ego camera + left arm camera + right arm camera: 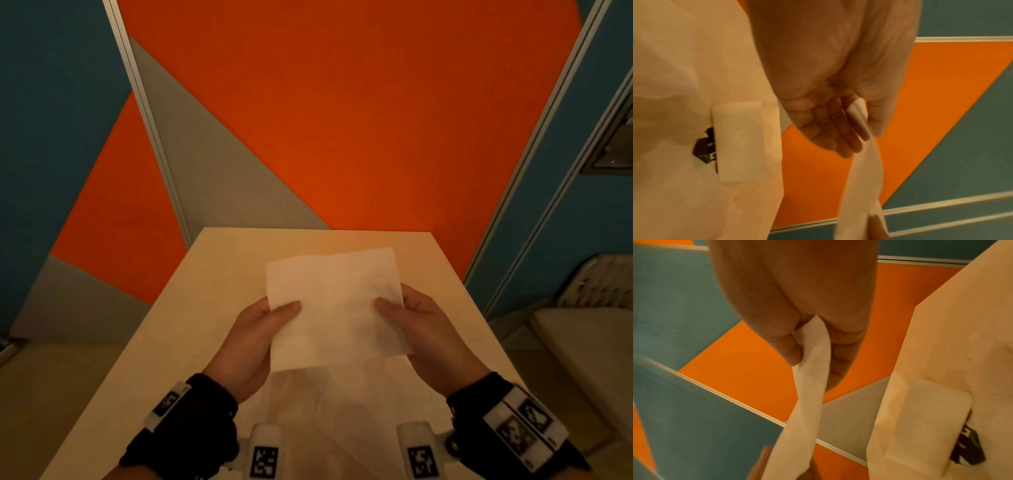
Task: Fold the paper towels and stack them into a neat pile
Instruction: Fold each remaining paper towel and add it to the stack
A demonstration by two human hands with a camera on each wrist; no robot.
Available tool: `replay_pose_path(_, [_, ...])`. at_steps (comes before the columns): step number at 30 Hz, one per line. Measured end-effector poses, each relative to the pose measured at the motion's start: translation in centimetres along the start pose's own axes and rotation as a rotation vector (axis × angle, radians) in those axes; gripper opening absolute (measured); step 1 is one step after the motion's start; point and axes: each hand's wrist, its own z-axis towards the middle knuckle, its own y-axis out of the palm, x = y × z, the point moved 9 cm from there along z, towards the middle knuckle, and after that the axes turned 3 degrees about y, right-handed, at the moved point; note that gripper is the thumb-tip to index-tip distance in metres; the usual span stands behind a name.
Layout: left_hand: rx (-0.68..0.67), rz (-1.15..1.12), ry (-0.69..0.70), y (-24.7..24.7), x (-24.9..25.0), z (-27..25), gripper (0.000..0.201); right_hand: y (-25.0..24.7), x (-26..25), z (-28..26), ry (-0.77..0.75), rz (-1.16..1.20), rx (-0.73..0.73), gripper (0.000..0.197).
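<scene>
I hold one white paper towel [334, 308] up over the table, spread flat and facing me. My left hand [279, 315] pinches its left edge, thumb on the near face and fingers behind. My right hand [392, 306] pinches the right edge the same way. The left wrist view shows my left hand [851, 129] with the paper towel [863, 170] running edge-on between thumb and fingers. In the right wrist view my right hand [813, 352] nips the paper towel [803, 410] likewise. A second pale sheet [359, 418] lies flat on the table under my wrists.
The beige table [205, 308] is small, with its far edge close behind the held towel and an orange, grey and blue wall beyond. A pale seat [589, 342] stands to the right. A white block [744, 141] shows beside the table edge in the wrist views.
</scene>
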Motion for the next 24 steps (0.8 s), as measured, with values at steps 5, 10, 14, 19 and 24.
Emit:
replay_pose_path(5, [-0.068, 0.032, 0.046, 2.7, 0.3, 0.2, 0.031, 1.4, 1.7, 0.1, 0.049, 0.065, -0.021, 0.026])
replay_pose_path(10, [-0.185, 0.108, 0.010, 4.4, -0.5, 0.2, 0.040, 3.2, 2.3, -0.3, 0.060, 0.208, -0.103, 0.029])
replay_pose_path(14, [-0.199, 0.056, 0.012, 4.7, -0.3, 0.0, 0.041, 3.4, 2.2, -0.7, 0.084, 0.322, -0.128, 0.032])
replay_pose_path(19, [-0.150, 0.158, 0.153, 3.9, 0.9, 0.2, 0.024, 2.5, 3.1, -0.2, 0.151, 0.329, -0.101, 0.037])
replay_pose_path(24, [-0.109, 0.343, 0.251, 2.7, 0.9, 0.3, 0.043, 2.5, 3.0, -0.3, 0.027, 0.020, -0.045, 0.021])
